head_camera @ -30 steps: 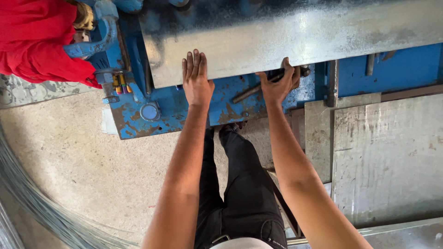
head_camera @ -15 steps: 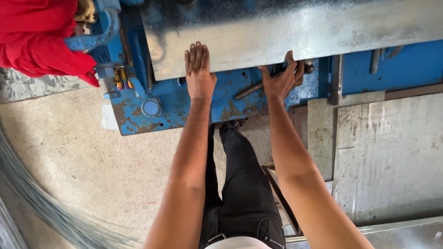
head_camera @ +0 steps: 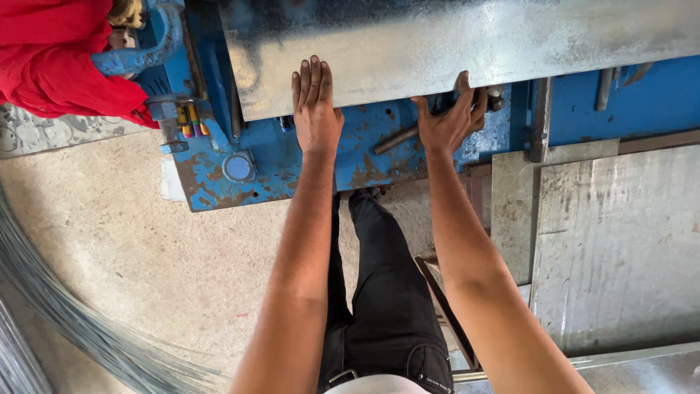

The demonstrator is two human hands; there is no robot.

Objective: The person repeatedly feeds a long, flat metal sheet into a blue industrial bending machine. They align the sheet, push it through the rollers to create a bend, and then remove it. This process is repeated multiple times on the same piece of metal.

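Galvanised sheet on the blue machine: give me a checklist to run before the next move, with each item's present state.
1. Left hand flat on the galvanised sheet: ok.
2. Right hand curled at the sheet's near edge: ok.
3. Fingers clear of the gap under the sheet: cannot tell, right fingertips hidden.
4. Sheet lying flat on the blue machine: ok.
5. Person in the red garment clear of the sheet: ok.
6. Feet clear of the wire coil: ok.

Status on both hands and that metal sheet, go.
Left hand flat on galvanized metal sheet, fingers together. Right hand gripping sheet's near edge. Sheet lies on blue machine. Red cloth at machine's left end, apart from both hands.
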